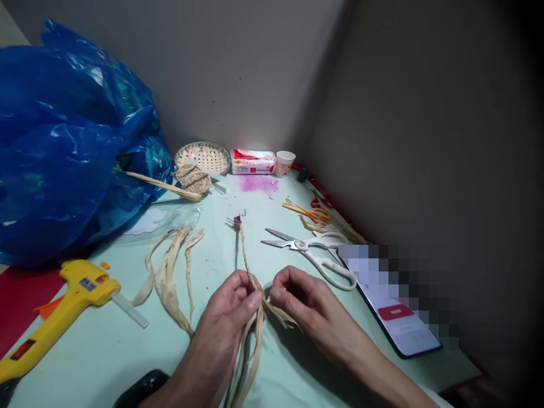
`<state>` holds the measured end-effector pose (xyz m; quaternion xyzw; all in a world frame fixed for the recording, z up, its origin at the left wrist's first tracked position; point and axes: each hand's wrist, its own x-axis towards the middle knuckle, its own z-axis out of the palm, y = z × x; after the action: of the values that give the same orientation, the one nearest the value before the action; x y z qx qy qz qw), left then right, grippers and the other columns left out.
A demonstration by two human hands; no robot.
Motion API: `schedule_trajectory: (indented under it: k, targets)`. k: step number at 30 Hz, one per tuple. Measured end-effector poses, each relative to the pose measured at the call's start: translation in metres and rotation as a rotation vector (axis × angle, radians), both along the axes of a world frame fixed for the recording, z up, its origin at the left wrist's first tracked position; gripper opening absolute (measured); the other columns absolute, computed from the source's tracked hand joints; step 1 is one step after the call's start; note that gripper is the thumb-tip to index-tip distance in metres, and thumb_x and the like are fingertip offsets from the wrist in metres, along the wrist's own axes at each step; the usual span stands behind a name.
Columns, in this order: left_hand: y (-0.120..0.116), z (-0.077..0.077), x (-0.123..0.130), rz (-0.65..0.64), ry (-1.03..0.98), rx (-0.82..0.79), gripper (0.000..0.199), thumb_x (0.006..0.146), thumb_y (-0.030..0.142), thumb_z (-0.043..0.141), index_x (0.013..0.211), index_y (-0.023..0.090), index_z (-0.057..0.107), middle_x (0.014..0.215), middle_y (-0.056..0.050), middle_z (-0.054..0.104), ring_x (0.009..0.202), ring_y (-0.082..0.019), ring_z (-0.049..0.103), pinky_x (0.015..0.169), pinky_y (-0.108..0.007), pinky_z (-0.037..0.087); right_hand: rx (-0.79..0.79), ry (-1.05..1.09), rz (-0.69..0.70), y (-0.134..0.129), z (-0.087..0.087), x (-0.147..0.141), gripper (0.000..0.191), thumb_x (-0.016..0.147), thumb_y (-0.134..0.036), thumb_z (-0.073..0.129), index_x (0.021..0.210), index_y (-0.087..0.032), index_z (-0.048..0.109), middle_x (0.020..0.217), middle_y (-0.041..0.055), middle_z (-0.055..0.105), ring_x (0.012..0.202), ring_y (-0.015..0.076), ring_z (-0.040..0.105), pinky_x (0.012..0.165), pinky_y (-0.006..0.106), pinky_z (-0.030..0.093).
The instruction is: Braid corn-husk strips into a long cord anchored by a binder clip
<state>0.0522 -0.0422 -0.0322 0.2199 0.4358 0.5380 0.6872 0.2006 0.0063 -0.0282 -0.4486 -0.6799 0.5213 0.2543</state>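
Observation:
A thin braid (245,252) of pale dried plant strips runs toward me from a dark red binder clip (237,222) at the table's middle. My left hand (233,309) pinches the braid's near end between thumb and fingers. From there, loose strips (256,345) hang down toward the front edge. Just to the right, my right hand (304,300) has thumb and forefinger closed on a strip (278,313) that splays out beneath its fingers. Exactly where those fingertips grip is partly hidden. More dried strips (170,277) lie left of my left hand.
White-handled scissors (301,245) lie open right of the braid, beside a phone (395,306). A yellow glue gun (80,289) and a big blue plastic bag (76,141) take up the left. Along the wall stand a woven basket (216,156), a tissue pack (253,162) and a paper cup (284,163).

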Motion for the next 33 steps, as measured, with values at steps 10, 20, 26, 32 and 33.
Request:
schedule_trajectory:
  k: [10, 20, 26, 32, 33]
  targets:
    - [0.002, -0.006, -0.011, -0.091, 0.284, -0.005, 0.017, 0.080, 0.029, 0.062, 0.074, 0.019, 0.051, 0.058, 0.006, 0.044, 0.053, -0.008, 0.037, 0.049, -0.019, 0.032, -0.230, 0.627, -0.325, 0.010, -0.003, 0.009, 0.031, 0.081, -0.038, 0.072, 0.075, -0.019, 0.048, 0.083, 0.0010, 0.066, 0.082, 0.0180, 0.068, 0.080, 0.032, 0.050]
    - [-0.002, -0.004, -0.013, -0.195, 0.280, -0.114, 0.019, 0.081, 0.033, 0.057, 0.073, 0.021, 0.045, 0.047, 0.011, 0.036, 0.040, -0.003, 0.017, 0.037, -0.019, 0.005, -0.176, 0.672, -0.359, 0.001, 0.023, -0.005, 0.021, 0.087, -0.037, 0.062, 0.082, -0.021, 0.050, 0.071, -0.0044, 0.050, 0.065, 0.0102, 0.054, 0.070, 0.027, 0.052]
    - [-0.003, -0.006, -0.012, -0.180, 0.298, -0.095, 0.021, 0.079, 0.033, 0.058, 0.071, 0.021, 0.043, 0.048, 0.012, 0.034, 0.039, -0.002, 0.016, 0.036, -0.017, 0.005, -0.129, 0.523, -0.308, 0.023, 0.028, -0.020, 0.018, 0.085, -0.037, 0.056, 0.091, -0.021, 0.049, 0.071, -0.0054, 0.039, 0.054, 0.0079, 0.040, 0.050, 0.020, 0.039]
    - [0.000, -0.017, -0.012, -0.163, 0.292, -0.044, 0.024, 0.073, 0.034, 0.063, 0.072, 0.022, 0.043, 0.051, 0.012, 0.038, 0.036, -0.001, 0.021, 0.032, -0.014, 0.010, 0.141, 0.032, -0.215, 0.072, 0.015, -0.071, 0.021, 0.088, -0.034, 0.047, 0.093, -0.017, 0.058, 0.062, -0.0039, 0.039, 0.056, 0.0134, 0.040, 0.055, 0.026, 0.032]
    - [0.000, -0.019, -0.011, -0.159, 0.296, -0.034, 0.025, 0.072, 0.034, 0.064, 0.071, 0.022, 0.043, 0.052, 0.012, 0.039, 0.036, -0.001, 0.022, 0.031, -0.013, 0.010, 0.189, -0.014, -0.210, 0.077, 0.012, -0.078, 0.020, 0.085, -0.034, 0.055, 0.095, -0.018, 0.059, 0.063, -0.0028, 0.043, 0.062, 0.0154, 0.045, 0.060, 0.027, 0.033]
